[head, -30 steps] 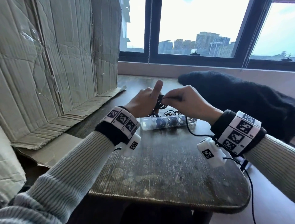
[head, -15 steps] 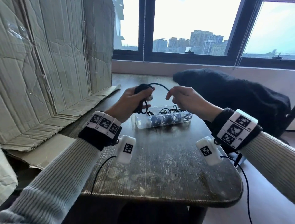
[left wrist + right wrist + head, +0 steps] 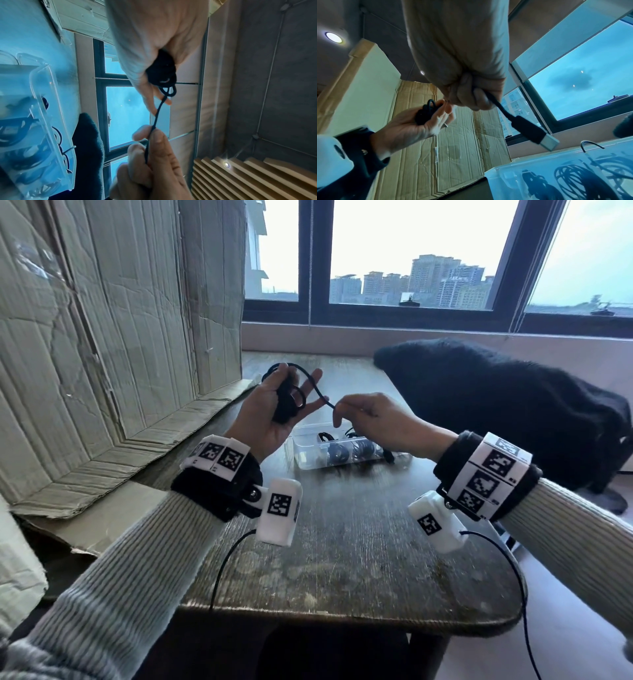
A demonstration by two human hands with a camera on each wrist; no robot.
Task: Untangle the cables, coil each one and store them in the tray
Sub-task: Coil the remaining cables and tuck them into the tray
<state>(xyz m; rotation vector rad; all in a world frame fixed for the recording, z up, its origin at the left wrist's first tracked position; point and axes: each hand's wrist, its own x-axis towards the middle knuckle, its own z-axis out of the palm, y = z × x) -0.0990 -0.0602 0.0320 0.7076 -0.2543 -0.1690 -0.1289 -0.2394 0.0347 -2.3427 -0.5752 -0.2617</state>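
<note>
Black cable [image 3: 286, 402] mostly coiled in left hand [image 3: 274, 412], fingers spread; right hand [image 3: 376, 422] pinches its tail; tray [image 3: 310, 453], frame centre, holds several coils.

Bench: we see a dark, worn wooden bench [image 3: 359, 559] filling the lower centre of the frame.
Tray: a clear plastic tray [image 3: 308, 455] stands on it at mid-frame, coiled black cables [image 3: 337, 454] inside.
Cardboard: flattened cardboard [image 3: 113, 470] lies over its left edge.
Garment: a dark fuzzy garment [image 3: 496, 405] rests at upper right.
</note>
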